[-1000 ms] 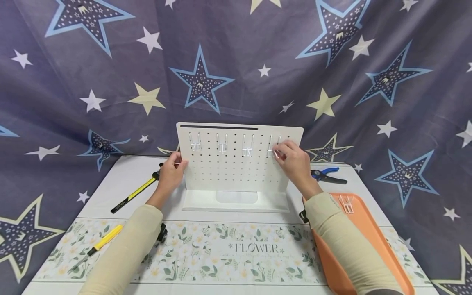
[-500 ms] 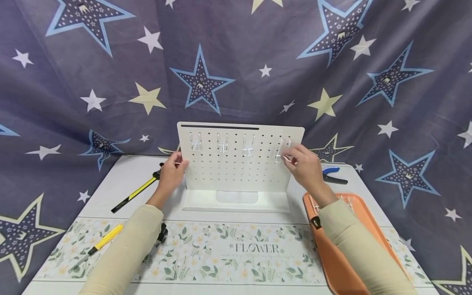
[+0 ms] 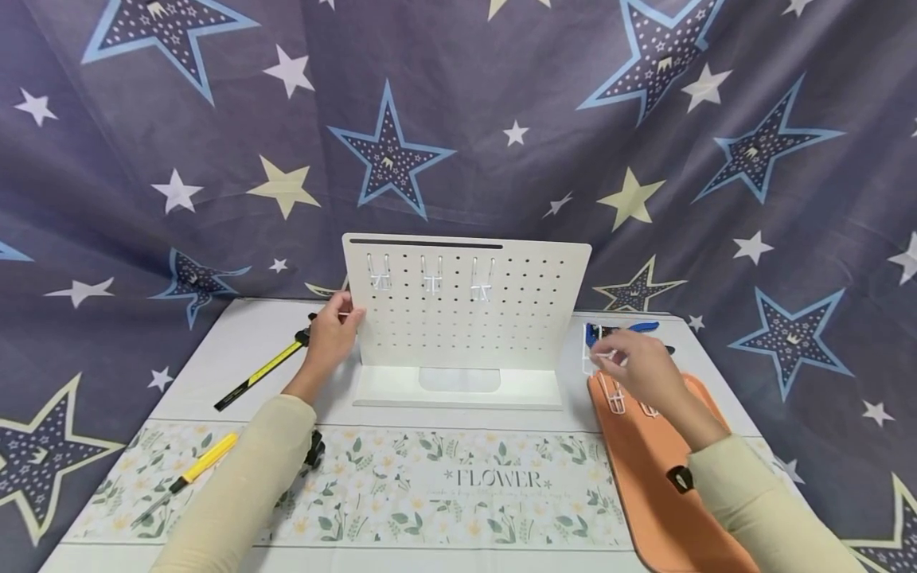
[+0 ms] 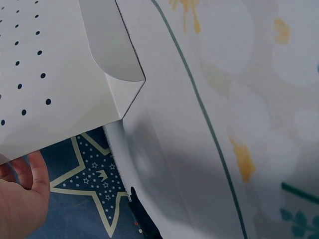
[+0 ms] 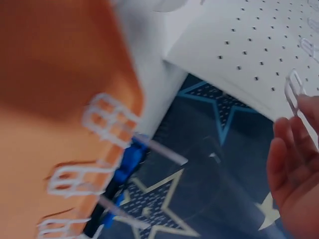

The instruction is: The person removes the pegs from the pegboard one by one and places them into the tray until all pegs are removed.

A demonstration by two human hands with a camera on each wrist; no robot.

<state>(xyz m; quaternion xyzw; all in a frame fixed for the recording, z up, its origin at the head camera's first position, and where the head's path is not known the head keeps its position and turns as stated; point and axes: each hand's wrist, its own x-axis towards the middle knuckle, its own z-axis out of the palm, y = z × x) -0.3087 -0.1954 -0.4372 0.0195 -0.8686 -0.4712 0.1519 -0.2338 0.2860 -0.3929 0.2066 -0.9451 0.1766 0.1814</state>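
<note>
Right, nearest the viewer an orange tray (image 3: 645, 477) is lying off to the right, loose white hooks (image 3: 615, 398) resting at its far end. Around that far end the right hand (image 3: 634, 368) is pinching a white wire hook (image 5: 293, 92) between thumb and fingertips — in the head view the hook is sitting left of the fingers, its long axis standing close to upright. Behind the hand, blue-handled pliers (image 3: 641, 327) are lying partly hidden. Further left a white pegboard (image 3: 454, 322) is standing, well apart from the held hook, with three mounted hooks (image 3: 432, 282) hanging near its top. At its left edge the left hand (image 3: 332, 330) is gripping the board — so the right hand is being much the nearer one to the tray.
</note>
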